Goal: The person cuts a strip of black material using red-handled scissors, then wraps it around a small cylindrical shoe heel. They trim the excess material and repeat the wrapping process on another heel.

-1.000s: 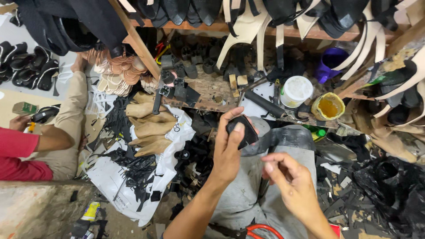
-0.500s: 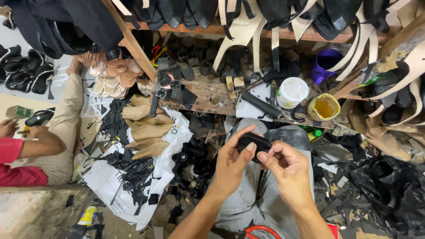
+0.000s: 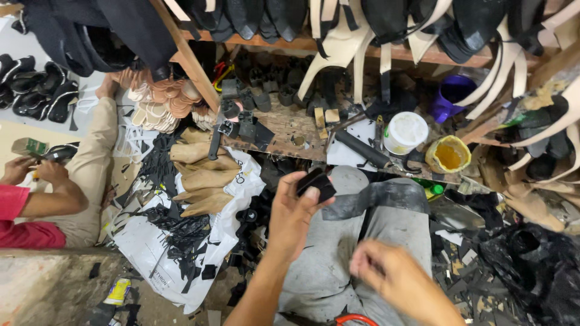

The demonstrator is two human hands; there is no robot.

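Observation:
My left hand (image 3: 295,214) is raised over my lap and grips a small black piece of material (image 3: 316,182) between thumb and fingers. My right hand (image 3: 386,276) hangs lower and to the right, blurred by motion, apart from the piece; I cannot tell whether its fingers hold anything. Under both hands are my knees in grey trousers (image 3: 386,223), with a dark grey strip (image 3: 377,196) draped across them.
A cluttered wooden bench (image 3: 284,130) ahead carries black heels, a white tub (image 3: 405,132), a yellow glue pot (image 3: 447,154) and a purple cup (image 3: 450,96). Tan shoe lasts (image 3: 202,175) and black scraps lie left. Another person in a red sleeve (image 3: 27,205) sits at far left.
Half a second ago both hands met on the black piece. My right hand has since dropped down and right, away from it. My left hand still holds the piece up.

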